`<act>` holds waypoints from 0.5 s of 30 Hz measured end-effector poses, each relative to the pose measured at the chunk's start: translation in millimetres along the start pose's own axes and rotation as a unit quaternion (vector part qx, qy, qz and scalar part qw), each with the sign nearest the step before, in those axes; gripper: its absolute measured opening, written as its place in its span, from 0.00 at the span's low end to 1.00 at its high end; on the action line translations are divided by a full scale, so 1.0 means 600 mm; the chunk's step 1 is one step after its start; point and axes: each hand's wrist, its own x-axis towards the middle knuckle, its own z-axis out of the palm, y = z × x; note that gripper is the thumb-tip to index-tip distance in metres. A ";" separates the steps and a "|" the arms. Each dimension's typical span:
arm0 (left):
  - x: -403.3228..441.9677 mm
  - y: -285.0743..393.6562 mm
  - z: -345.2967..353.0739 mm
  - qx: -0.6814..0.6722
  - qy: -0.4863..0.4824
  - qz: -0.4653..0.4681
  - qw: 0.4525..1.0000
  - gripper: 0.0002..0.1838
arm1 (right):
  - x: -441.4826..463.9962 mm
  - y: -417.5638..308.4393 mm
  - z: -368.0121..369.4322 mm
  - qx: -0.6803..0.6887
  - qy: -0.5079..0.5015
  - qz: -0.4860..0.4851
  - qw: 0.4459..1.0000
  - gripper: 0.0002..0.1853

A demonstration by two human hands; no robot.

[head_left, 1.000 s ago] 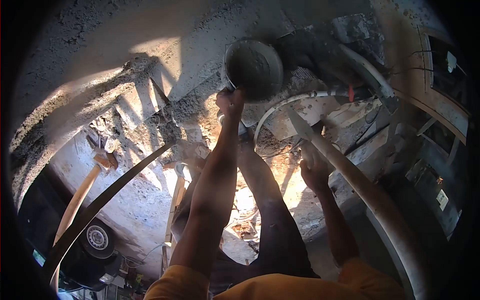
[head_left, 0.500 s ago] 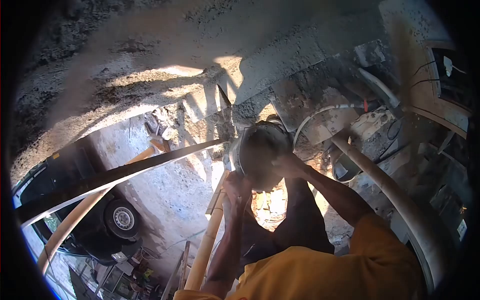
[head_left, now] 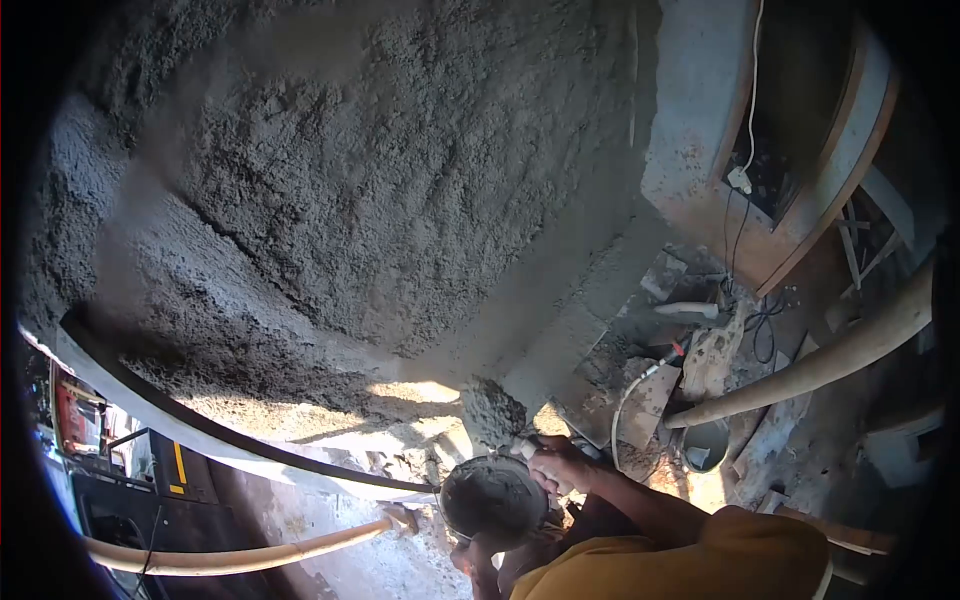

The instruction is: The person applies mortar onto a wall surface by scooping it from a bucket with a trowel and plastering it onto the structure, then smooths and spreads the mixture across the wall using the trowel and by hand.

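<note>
A round bucket (head_left: pixel 492 500) of wet grey mortar is in front of my body at the lower middle of the head view. My left hand (head_left: pixel 468 558) grips it at the near left side, with some fingers hidden. Just beyond the far right rim, my right hand (head_left: pixel 562 466) is closed around the handle of a trowel (head_left: pixel 526 447). A lump of mortar (head_left: pixel 492 412) covers the trowel's blade, close to the base of the rough mortar-coated wall (head_left: pixel 420 220).
A long curved-looking board (head_left: pixel 250 440) reaches from the left to the bucket. Wooden poles (head_left: pixel 240 562) stand at the left and right. A dark vehicle (head_left: pixel 190 500) is at lower left. A hose (head_left: pixel 625 400) and another bucket (head_left: pixel 704 446) lie right, below a window frame (head_left: pixel 745 180).
My view has tilted up towards the wall. My right hand has come out of the bucket, raising the trowel with mortar on it. The left hand stays at the bucket.
</note>
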 end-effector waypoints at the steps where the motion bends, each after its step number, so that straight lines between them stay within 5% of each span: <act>1: -0.058 0.087 0.009 -0.048 -0.019 -0.021 0.998 0.11 | 0.018 -0.007 -0.014 0.054 -0.014 -0.056 0.997 0.23; 4: -0.040 0.092 -0.010 -0.064 0.002 -0.009 0.998 0.08 | -0.022 -0.145 0.004 0.140 0.045 -0.215 0.965 0.25; 5: 0.034 0.013 -0.060 0.014 -0.082 0.137 0.987 0.08 | -0.041 -0.186 0.012 0.192 0.055 -0.274 0.941 0.23; 8: 0.171 -0.100 -0.119 -0.032 -0.095 0.108 0.989 0.07 | -0.082 -0.288 0.015 0.201 0.187 -0.431 0.860 0.27; 11: 0.012 0.066 -0.069 -0.111 0.000 0.022 0.994 0.09 | -0.084 -0.375 0.011 0.221 0.344 -0.580 0.704 0.24; 12: -0.018 0.101 -0.066 -0.014 0.043 0.006 0.999 0.10 | -0.074 -0.402 0.003 0.203 0.400 -0.607 0.656 0.23; 15: -0.044 0.120 -0.060 0.003 0.088 -0.034 0.995 0.10 | -0.012 -0.479 -0.049 0.159 0.514 -0.683 0.494 0.19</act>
